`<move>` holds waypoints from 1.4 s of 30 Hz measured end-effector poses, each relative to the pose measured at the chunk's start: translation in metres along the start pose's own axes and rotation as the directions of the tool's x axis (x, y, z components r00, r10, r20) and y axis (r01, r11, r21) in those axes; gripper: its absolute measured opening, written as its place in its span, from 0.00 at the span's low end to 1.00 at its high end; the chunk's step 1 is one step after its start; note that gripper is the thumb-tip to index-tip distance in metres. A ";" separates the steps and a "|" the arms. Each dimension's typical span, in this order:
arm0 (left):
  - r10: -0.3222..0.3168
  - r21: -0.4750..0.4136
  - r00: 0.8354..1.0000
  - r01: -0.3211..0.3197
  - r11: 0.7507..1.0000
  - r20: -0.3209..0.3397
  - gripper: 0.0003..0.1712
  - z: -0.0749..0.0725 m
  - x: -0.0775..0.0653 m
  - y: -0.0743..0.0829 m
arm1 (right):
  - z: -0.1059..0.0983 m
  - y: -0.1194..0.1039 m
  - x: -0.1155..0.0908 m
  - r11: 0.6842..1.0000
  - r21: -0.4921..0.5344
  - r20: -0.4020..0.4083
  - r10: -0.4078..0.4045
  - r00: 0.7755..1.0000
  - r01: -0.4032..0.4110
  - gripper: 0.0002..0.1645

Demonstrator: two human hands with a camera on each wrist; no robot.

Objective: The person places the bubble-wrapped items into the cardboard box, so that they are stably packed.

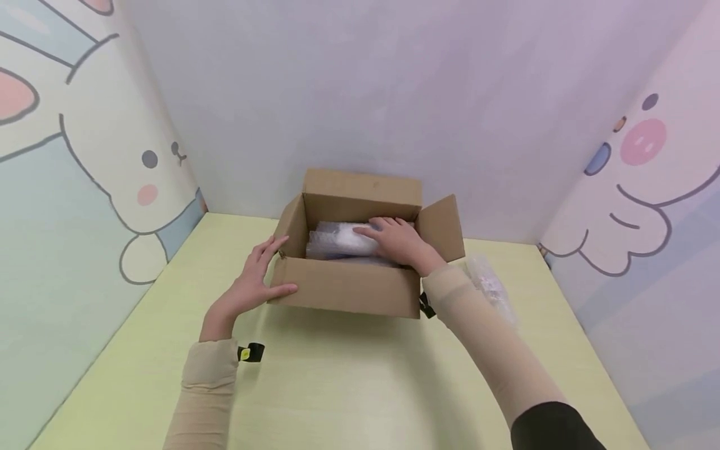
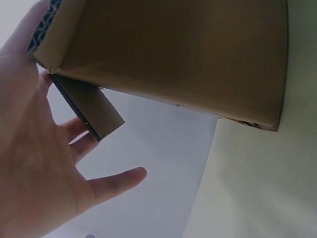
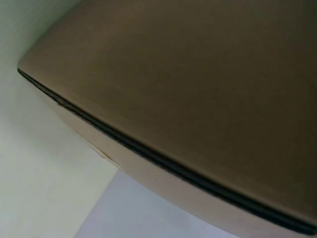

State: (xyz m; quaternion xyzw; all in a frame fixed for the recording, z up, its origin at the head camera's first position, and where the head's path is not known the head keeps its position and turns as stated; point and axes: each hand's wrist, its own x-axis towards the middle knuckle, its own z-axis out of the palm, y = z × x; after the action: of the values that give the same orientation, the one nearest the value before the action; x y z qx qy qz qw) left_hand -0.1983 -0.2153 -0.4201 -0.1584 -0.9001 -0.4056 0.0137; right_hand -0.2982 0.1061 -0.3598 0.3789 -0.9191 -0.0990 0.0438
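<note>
An opened cardboard box (image 1: 345, 290) stands with its flaps spread outward. Inside it lie clear bubble-wrapped packages (image 1: 337, 240); what they contain cannot be made out. My right hand (image 1: 398, 240) reaches over the front flap and rests on the wrapping, fingers extended. At the box's front left corner my left hand (image 1: 253, 281) has its fingers spread, touching the left flap, with the thumb over the front flap. The left wrist view shows that hand (image 2: 39, 148) beside a small flap (image 2: 91, 106). In the right wrist view the box wall (image 3: 188, 89) hides the right hand.
Another clear bubble-wrapped piece (image 1: 492, 287) lies on the pale yellow table (image 1: 337, 387), right of the box. A plain wall (image 1: 365, 94) stands close behind the box. Side walls with cartoon animals (image 1: 129, 156) flank the table.
</note>
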 end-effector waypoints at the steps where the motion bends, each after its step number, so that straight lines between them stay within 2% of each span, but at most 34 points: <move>1: 0.002 0.001 1.000 -0.002 1.000 0.003 0.58 0.001 0.000 0.000 | 0.003 0.000 -0.001 1.000 -0.015 -0.010 0.011 1.000 -0.012 0.35; 7: 0.007 -0.004 1.000 -0.007 1.000 0.003 0.58 0.003 0.001 0.002 | 0.014 -0.002 -0.003 0.997 -0.057 -0.058 0.050 0.997 -0.053 0.33; 16: 0.009 -0.007 1.000 -0.009 1.000 0.006 0.57 0.003 0.001 0.005 | 0.014 -0.002 -0.001 0.997 0.007 0.020 0.074 0.997 -0.074 0.31; 22: 0.011 -0.008 1.000 -0.011 1.000 0.011 0.56 0.004 0.003 0.004 | 0.013 0.000 -0.003 0.997 0.033 0.020 0.066 0.998 -0.067 0.32; 30: 0.016 -0.004 1.000 -0.016 1.000 0.011 0.58 0.004 0.004 0.004 | -0.001 0.001 -0.009 0.998 0.011 0.045 0.054 0.998 -0.054 0.37; 37: 0.002 -0.002 1.000 -0.002 1.000 0.010 0.58 0.001 0.005 0.002 | -0.015 0.001 -0.012 0.996 0.020 0.102 0.082 0.991 -0.085 0.37; 42: -0.003 0.001 1.000 0.003 1.000 0.011 0.58 -0.001 0.004 -0.001 | -0.024 0.000 -0.017 0.997 0.021 0.086 0.074 0.994 -0.076 0.39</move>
State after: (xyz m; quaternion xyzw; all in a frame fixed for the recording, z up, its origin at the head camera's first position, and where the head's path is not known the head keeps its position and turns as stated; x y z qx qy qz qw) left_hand -0.2021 -0.2161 -0.4196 -0.1593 -0.9006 -0.4043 0.0084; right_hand -0.2825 0.1147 -0.3362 0.3400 -0.9349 -0.1020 0.0035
